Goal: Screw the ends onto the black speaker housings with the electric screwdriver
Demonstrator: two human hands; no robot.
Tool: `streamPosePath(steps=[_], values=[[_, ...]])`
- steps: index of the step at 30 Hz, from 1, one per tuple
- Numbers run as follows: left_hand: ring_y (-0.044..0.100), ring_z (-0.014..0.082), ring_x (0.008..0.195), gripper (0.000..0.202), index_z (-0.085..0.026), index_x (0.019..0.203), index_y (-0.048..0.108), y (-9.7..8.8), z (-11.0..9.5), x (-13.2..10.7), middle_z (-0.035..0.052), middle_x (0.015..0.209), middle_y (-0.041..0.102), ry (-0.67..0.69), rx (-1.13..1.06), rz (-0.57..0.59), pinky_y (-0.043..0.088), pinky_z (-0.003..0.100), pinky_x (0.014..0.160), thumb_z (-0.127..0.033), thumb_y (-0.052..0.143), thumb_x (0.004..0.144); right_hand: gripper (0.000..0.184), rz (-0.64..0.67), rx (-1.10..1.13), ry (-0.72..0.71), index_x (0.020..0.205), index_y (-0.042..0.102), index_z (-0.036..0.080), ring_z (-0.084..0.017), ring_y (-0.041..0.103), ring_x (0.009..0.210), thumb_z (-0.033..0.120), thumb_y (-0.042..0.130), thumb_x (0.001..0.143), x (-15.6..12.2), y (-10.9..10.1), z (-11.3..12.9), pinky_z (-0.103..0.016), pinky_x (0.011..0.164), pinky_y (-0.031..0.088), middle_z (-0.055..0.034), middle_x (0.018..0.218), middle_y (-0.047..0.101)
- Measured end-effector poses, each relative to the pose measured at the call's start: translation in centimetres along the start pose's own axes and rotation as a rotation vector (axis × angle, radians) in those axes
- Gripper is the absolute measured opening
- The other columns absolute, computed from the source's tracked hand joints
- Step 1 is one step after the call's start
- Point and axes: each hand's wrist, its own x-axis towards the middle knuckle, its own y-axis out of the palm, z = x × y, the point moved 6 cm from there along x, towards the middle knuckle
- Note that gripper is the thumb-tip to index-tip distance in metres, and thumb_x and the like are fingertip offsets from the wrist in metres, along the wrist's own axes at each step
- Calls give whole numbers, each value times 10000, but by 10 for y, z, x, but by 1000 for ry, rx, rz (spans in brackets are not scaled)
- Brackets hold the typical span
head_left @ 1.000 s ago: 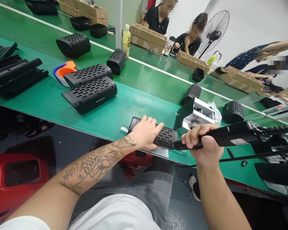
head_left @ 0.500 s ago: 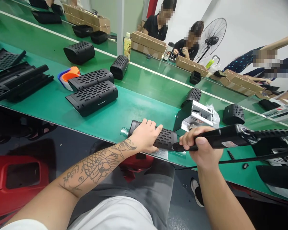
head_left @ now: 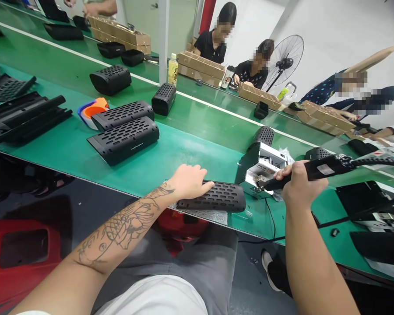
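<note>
My left hand (head_left: 192, 183) grips the left part of a black perforated housing (head_left: 225, 197), thumb on its slotted top and fingers over the far side. The housing lies near the bench's front edge on clear bubble-wrap-like plastic (head_left: 210, 215). In my right hand (head_left: 302, 183) is a black electric screwdriver (head_left: 321, 169), held nearly level with a coiled cord running off to the right. Its tip meets the front of a small black-and-silver screw feeder (head_left: 261, 164), just right of the housing. Any screw at the tip is too small to make out.
Two more slotted housings (head_left: 126, 138) and an orange-and-blue tape roll (head_left: 93, 109) lie to the left, near stacked black shells (head_left: 26, 116). Beyond is a green conveyor (head_left: 203, 116) carrying housings. Co-workers sit across it behind cardboard boxes (head_left: 202, 68). A cable crosses at right.
My right hand has moved the screwdriver from the housing's right end to the screw feeder. The housing has tilted and shifted slightly toward me, with my left hand still on it.
</note>
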Motion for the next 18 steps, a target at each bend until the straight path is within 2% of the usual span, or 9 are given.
streamPosePath(steps=[2,5,7,10,12,14,18], values=[[825,369,1242,743,-219,1383,825,3,11,2,153,1371,860,-50,-75,68,613,434,1031,-765,373,1159,253,-11,-16,55,711,722,255,-176,584,412,240,918,871,-7,1,12,-328,392,550,20,545,611],[840,381,1227,760,-237,1306,856,7,13,2,143,1295,892,-58,-119,93,631,429,1016,-805,386,1123,201,17,2,69,748,755,258,-180,605,451,262,917,868,-23,11,46,-360,456,609,18,586,635],[843,386,1226,740,-231,1266,866,7,12,1,150,1272,898,-51,-116,78,635,431,1026,-788,403,1115,159,110,82,67,830,788,261,-178,608,467,323,922,889,-38,27,72,-373,476,628,28,611,651],[849,384,1213,737,-229,1237,870,7,11,1,155,1252,899,-47,-117,70,642,428,1014,-781,398,1111,216,315,230,127,961,813,266,-172,615,445,434,942,922,-68,62,97,-358,464,625,47,614,674],[850,387,1207,752,-229,1231,870,7,11,2,158,1252,899,-47,-118,66,644,432,1010,-794,389,1107,241,399,279,162,985,802,271,-166,639,448,460,946,947,-85,84,102,-349,488,642,55,627,688],[849,391,1209,766,-230,1232,869,7,11,2,159,1256,899,-43,-125,55,646,438,1015,-812,390,1100,245,423,297,158,986,788,272,-163,651,456,461,942,961,-97,99,100,-348,508,657,57,633,693],[846,401,1220,764,-219,1239,869,9,11,3,169,1261,898,-31,-140,45,649,455,1026,-807,402,1099,246,444,299,177,974,768,260,-158,661,478,434,941,971,-107,115,85,-346,535,676,51,645,701]])
